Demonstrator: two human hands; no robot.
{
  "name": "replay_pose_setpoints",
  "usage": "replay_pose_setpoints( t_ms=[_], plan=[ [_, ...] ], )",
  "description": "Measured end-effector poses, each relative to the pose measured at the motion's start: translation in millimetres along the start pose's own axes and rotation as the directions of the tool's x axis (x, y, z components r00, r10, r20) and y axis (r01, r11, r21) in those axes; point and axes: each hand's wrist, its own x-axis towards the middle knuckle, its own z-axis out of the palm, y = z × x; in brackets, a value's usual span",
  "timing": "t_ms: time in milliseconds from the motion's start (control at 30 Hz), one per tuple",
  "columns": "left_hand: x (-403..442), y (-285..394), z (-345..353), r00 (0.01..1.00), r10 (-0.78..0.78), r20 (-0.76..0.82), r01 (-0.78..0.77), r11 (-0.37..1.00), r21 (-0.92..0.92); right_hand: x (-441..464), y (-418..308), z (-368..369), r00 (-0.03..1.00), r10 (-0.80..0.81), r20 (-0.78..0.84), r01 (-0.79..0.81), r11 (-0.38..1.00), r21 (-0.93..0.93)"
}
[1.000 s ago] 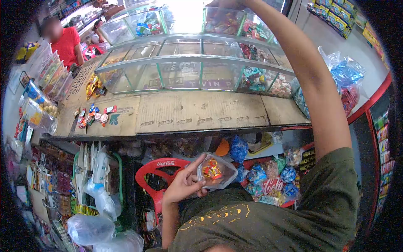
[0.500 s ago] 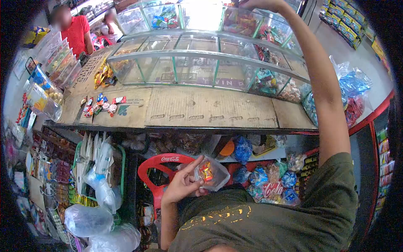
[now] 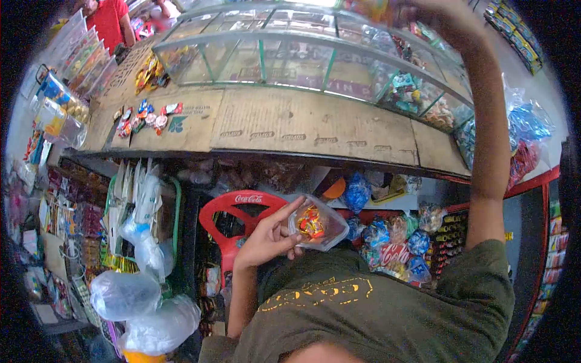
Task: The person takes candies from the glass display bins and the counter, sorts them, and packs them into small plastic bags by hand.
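Observation:
My left hand (image 3: 270, 239) is wrapped round the side of a clear plastic container (image 3: 336, 233) and tilts its mouth up toward me. Red and gold wrapped candies (image 3: 311, 224) lie inside it. At the top edge of the view, my right hand (image 3: 433, 15) is raised over the glass display case (image 3: 266, 66), smeared by motion. Blurred red, yellow and green wrapped candies (image 3: 376, 9) show at its fingertips and seem to be held. Below that arm, the case's right compartments hold teal wrapped candies (image 3: 404, 91) and other sweets.
A cardboard-covered counter (image 3: 260, 124) bears a small group of loose candies (image 3: 145, 116) and yellow packs (image 3: 151, 74). Under it are a red chair (image 3: 212, 212), candy bags (image 3: 378, 233) and plastic bags (image 3: 127, 296). A person in red (image 3: 110, 24) stands beyond.
My right hand has drawn back from the far compartments, with coloured wrappers now at its fingers. The container has moved slightly right and up, and its candies show more. The view has tipped downward.

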Motion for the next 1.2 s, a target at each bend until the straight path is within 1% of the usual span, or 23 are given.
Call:
replay_pose_setpoints(
  t_ms=[33, 67, 100, 167, 200, 267, 367, 400, 467, 500, 567, 600, 667, 733, 800, 833, 867, 933, 967, 1000, 1067, 1133, 1200],
  plan=[
    [1.6, -2.8, -3.9, 0.998, -0.01, 0.054, 0.008, 1.0, 0.021, -8.9, 33.6, 14.2, 0.996, 0.022, 0.088, -0.013, 0.995, -0.095],
    [3.6, -2.2, -3.1, 0.999, -0.014, 0.048, 0.013, 1.0, 0.013, -21.7, 25.8, 43.7, 0.972, 0.048, 0.229, -0.054, 0.998, 0.021],
    [5.7, -0.7, -1.3, 0.999, -0.007, 0.053, 0.005, 1.0, 0.03, -25.6, 27.6, 60.2, 0.905, 0.175, 0.387, -0.198, 0.98, 0.02],
    [9.0, -0.4, -2.4, 0.998, -0.005, 0.065, 0.001, 0.998, 0.065, -32.2, 47.0, 89.4, 0.873, 0.12, 0.472, -0.095, 0.992, -0.078],
    [10.7, -0.2, -3.2, 0.998, -0.002, 0.066, -0.003, 0.998, 0.067, -29.9, 62.4, 100.6, 0.89, -0.013, 0.456, 0.087, 0.986, -0.143],
    [12.8, 0.8, -5.0, 0.998, 0.014, 0.063, -0.015, 1.0, 0.011, -33.4, 65.4, 106.6, 0.879, 0.126, 0.46, -0.038, 0.98, -0.196],
    [13.0, 2.5, -9.8, 0.998, 0.031, 0.049, -0.032, 0.999, 0.016, -34.0, 67.5, 110.0, 0.91, 0.152, 0.385, -0.07, 0.973, -0.219],
    [14.1, 4.8, -8.8, 0.998, 0.055, 0.023, -0.056, 0.998, 0.029, -34.3, 65.0, 108.6, 0.908, 0.169, 0.383, -0.064, 0.961, -0.27],
    [14.0, 5.5, -9.7, 1.0, -0.002, 0.013, 0.002, 1.0, -0.013, -35.0, 70.3, 108.7, 0.938, 0.083, 0.337, 0.057, 0.92, -0.387],
    [15.2, 8.3, -9.1, 1.0, 0.002, 0.011, -0.002, 1.0, -0.008, -35.6, 71.2, 107.4, 0.939, 0.078, 0.335, 0.062, 0.92, -0.386],
    [15.0, 11.7, -6.6, 1.0, 0.017, -0.016, -0.017, 1.0, 0.018, -40.0, 74.3, 107.2, 0.959, -0.074, 0.274, 0.206, 0.845, -0.493],
    [15.0, 9.8, -8.8, 1.0, 0.006, -0.016, -0.005, 1.0, 0.014, -41.2, 73.5, 106.6, 0.959, -0.065, 0.274, 0.197, 0.85, -0.488],
    [16.5, 3.1, -15.6, 0.998, 0.066, 0.014, -0.066, 0.998, -0.011, -42.3, 66.3, 99.7, 0.973, -0.026, 0.229, 0.121, 0.905, -0.408],
    [15.6, 3.4, -16.5, 0.998, 0.058, 0.004, -0.058, 0.998, -0.031, -48.8, 59.9, 92.9, 0.972, -0.011, 0.233, 0.115, 0.891, -0.439],
    [13.1, 11.0, -14.4, 0.999, 0.04, -0.036, -0.041, 0.998, -0.041, -56.9, 55.1, 87.5, 0.926, 0.193, 0.324, 0.03, 0.818, -0.575],
    [13.5, 8.1, -15.1, 0.997, 0.057, -0.055, -0.059, 0.997, -0.039, -59.7, 61.5, 87.0, 0.899, 0.23, 0.372, 0.054, 0.786, -0.615],
    [13.6, 7.0, -15.8, 0.997, 0.053, -0.056, -0.056, 0.997, -0.043, -64.9, 67.4, 92.7, 0.897, 0.233, 0.375, 0.052, 0.787, -0.614],
    [15.1, 6.0, -17.4, 0.998, 0.034, -0.049, -0.036, 0.998, -0.043, -79.1, 78.1, 106.6, 0.982, 0.062, 0.176, 0.06, 0.79, -0.61],
    [16.2, 4.9, -17.4, 0.998, 0.029, -0.049, -0.031, 0.998, -0.046, -81.4, 81.7, 109.9, 0.972, 0.116, 0.204, 0.039, 0.777, -0.628],
    [17.4, 4.0, -17.3, 0.998, 0.032, -0.051, -0.034, 0.999, -0.026, -82.6, 82.6, 110.4, 0.971, 0.122, 0.205, 0.035, 0.778, -0.627],
    [19.3, 4.2, -16.6, 0.998, 0.028, -0.053, -0.029, 1.0, -0.01, -85.3, 84.5, 110.7, 0.979, 0.098, 0.181, -0.013, 0.908, -0.418],
    [20.1, 8.8, -16.1, 0.999, 0.013, -0.034, -0.012, 1.0, 0.029, -86.8, 89.9, 109.0, 0.979, 0.138, 0.151, -0.062, 0.904, -0.422],
    [22.1, 9.3, -14.5, 0.999, 0.013, -0.045, -0.012, 1.0, 0.011, -88.0, 89.2, 106.2, 0.989, 0.143, 0.049, -0.122, 0.946, -0.299]
  ],
)
